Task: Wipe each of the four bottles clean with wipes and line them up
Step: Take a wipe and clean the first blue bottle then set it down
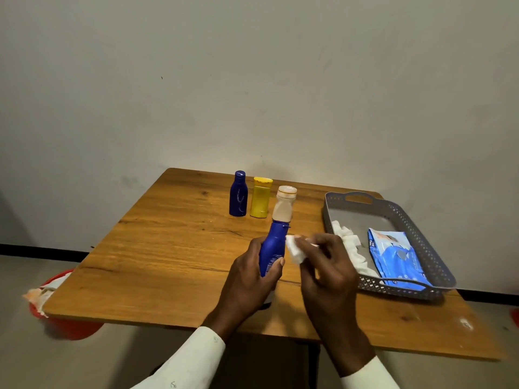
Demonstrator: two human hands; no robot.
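Gripping the blue bottle (271, 249) round its lower body above the table's (157, 265) near edge, the left hand (247, 279) steadies it while the right hand (327, 265) pinches a wipe (295, 249) against its side. Light, stiff, probably slick plastic; holding low looks wisest.

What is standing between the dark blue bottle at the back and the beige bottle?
The yellow bottle stands between the dark blue bottle and the beige bottle, in the head view.

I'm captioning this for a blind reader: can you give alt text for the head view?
The left hand grips a blue bottle while the right hand wipes it with a white wipe. Three bottles stand behind on the wooden table.
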